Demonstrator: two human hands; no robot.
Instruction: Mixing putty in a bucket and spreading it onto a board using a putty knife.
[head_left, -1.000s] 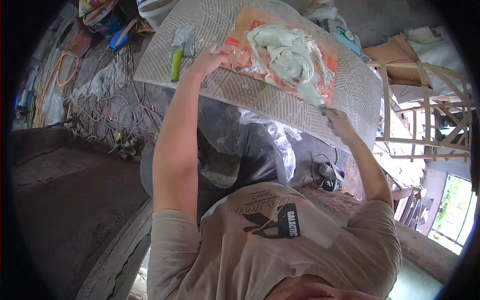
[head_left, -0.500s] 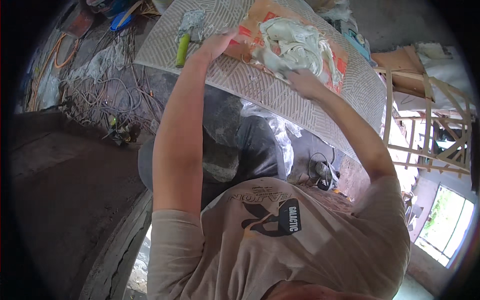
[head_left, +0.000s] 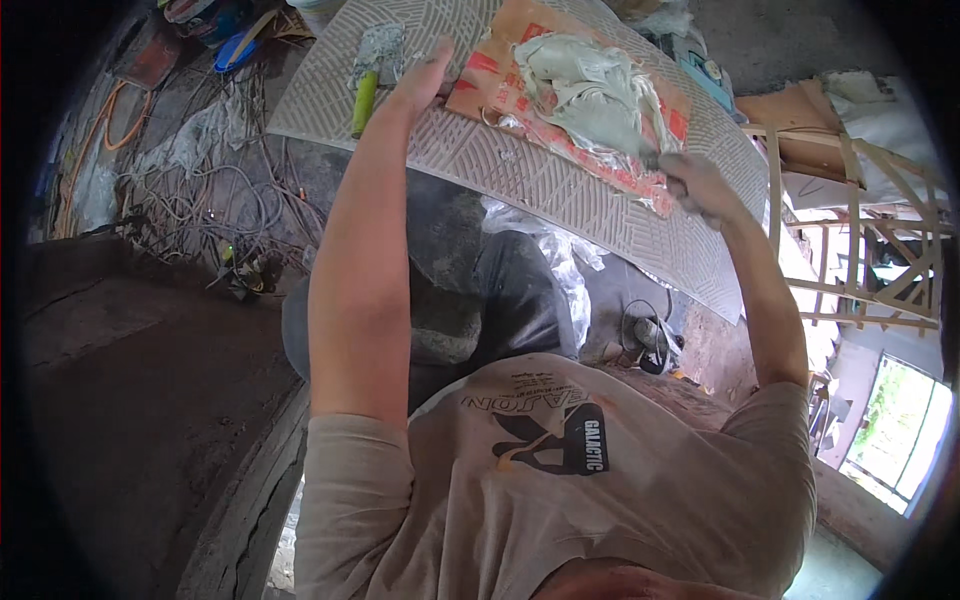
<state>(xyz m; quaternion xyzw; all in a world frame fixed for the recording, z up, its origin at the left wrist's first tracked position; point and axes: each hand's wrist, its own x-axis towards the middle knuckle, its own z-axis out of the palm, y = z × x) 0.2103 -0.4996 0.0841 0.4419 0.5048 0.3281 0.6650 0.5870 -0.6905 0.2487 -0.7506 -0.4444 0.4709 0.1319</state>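
Observation:
A thick mound of pale, whitish putty (head_left: 585,85) lies on a flat piece of brown and red printed cardboard (head_left: 490,78). The cardboard rests on a grey board with a ridged pattern (head_left: 640,225). Beyond the cardboard's right front corner, my right hand (head_left: 697,185) is closed around what looks like a putty knife; its blade merges with the paste and is hard to make out. My left hand (head_left: 428,78) is held open with fingers stretched, beside the cardboard's left edge. Left of it lies a scraper with a yellow-green handle (head_left: 366,103) and a paste-smeared blade.
Tangled cables and hoses (head_left: 245,185) cover the floor on the left. A wooden slat frame (head_left: 855,230) stands at the right, near a bright window (head_left: 895,430). Clear plastic sheeting (head_left: 565,270) hangs below the board's front edge, by my knees.
My right hand has swept right across the putty's front side to the cardboard's right corner. My left hand has drawn off the cardboard's left edge, and its fingers have straightened.

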